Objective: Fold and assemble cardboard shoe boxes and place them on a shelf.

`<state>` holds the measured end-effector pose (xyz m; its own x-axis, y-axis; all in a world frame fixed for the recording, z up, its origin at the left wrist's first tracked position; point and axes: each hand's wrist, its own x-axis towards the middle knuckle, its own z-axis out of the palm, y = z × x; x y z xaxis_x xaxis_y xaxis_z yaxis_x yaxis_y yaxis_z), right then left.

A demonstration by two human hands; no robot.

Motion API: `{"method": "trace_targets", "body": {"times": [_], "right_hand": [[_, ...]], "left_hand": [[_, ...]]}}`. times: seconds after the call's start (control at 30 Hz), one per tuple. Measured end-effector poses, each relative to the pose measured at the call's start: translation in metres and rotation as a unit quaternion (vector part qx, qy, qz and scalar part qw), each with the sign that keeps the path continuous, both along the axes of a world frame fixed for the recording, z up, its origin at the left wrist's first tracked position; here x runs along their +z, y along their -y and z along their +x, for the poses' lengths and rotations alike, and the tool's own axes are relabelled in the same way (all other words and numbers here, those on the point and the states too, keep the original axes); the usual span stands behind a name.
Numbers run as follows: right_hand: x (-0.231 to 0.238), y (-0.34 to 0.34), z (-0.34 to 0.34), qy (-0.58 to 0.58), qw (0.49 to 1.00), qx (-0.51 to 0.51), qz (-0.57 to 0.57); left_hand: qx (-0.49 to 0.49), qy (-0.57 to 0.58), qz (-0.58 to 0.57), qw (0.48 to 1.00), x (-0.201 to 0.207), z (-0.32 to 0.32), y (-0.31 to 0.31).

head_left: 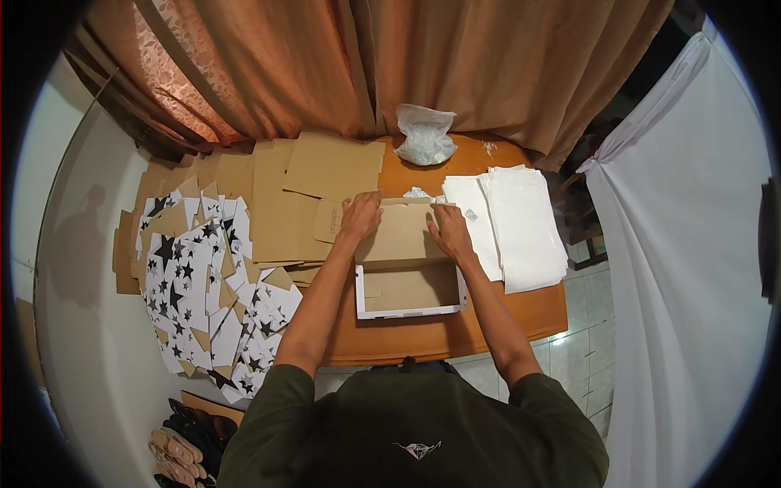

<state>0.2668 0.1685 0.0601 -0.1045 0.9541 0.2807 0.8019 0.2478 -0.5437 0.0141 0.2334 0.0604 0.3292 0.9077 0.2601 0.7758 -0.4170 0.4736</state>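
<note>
A cardboard box point(412, 311), white outside and brown inside, stands before me on the wooden table with its hinged lid point(399, 234) raised at the far side. The part of the box interior in view holds nothing. My left hand point(361, 216) is closed on the lid's far left corner, fingers bent over the edge. At the far right corner, my right hand point(451, 231) grips the lid in the same way, its thumb on the brown inner face. A brown flap point(327, 221) with a printed mark lies just left of my left hand.
Flat brown cardboard sheets point(281, 220) overlap along the table's left side. Nearer lies a heap of star-printed white pieces point(191, 281). White paper sheets or bags point(529, 232) are stacked at right. A clear plastic bag point(427, 138) sits at the back, and shoes point(179, 451) are lower left.
</note>
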Motion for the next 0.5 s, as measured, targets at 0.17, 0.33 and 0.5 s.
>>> {"method": "trace_targets", "body": {"times": [0.17,0.33,0.5], "right_hand": [[-0.019,-0.04,-0.007,0.087,0.995,-0.017,0.049],[-0.008,-0.054,-0.013,0.095,0.995,-0.001,-0.039],[0.01,-0.035,-0.004,0.048,0.999,-0.009,0.023]], "left_hand": [[-0.011,-0.126,-0.147,0.981,0.008,0.034,-0.021],[-0.014,-0.073,-0.063,0.995,-0.001,0.03,-0.023],[-0.034,-0.034,-0.044,0.998,0.029,0.036,0.0]]}}
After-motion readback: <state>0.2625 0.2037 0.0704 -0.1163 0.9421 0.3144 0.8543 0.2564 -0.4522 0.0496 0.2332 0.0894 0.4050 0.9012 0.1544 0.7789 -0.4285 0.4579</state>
